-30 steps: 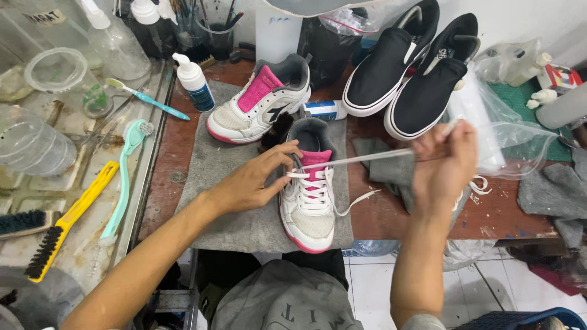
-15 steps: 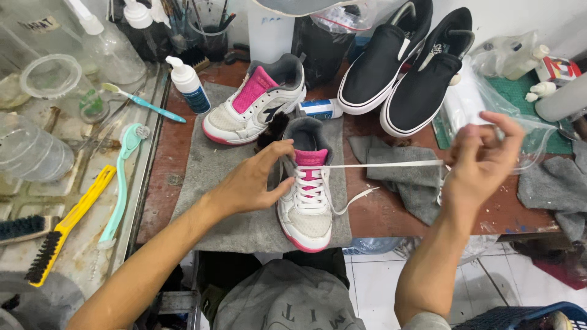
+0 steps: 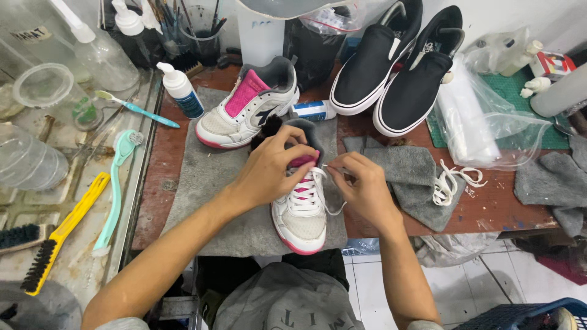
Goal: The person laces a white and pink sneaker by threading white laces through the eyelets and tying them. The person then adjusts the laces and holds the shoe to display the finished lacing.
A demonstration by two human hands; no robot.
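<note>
A white sneaker with a pink tongue (image 3: 301, 214) stands on a grey mat (image 3: 217, 201) at the table's front. My left hand (image 3: 272, 168) grips its collar and tongue from the left. My right hand (image 3: 361, 183) is close against the shoe's right side, pinching the white lace (image 3: 315, 183) near the top eyelets. A loose lace end curls off the shoe below that hand. The matching unlaced sneaker (image 3: 247, 107) lies behind on the same mat.
Two black slip-on shoes (image 3: 397, 67) lean at the back. A grey cloth (image 3: 416, 177) carries a loose white lace (image 3: 449, 180); a clear plastic bag (image 3: 483, 122) lies beside it. A pump bottle (image 3: 180, 91), toothbrush (image 3: 134, 109), teal brush (image 3: 116, 189) and yellow brush (image 3: 61, 232) sit left.
My right hand, which was out to the right pulling the lace taut, has come back in to the shoe. The left hand shifted up onto the tongue.
</note>
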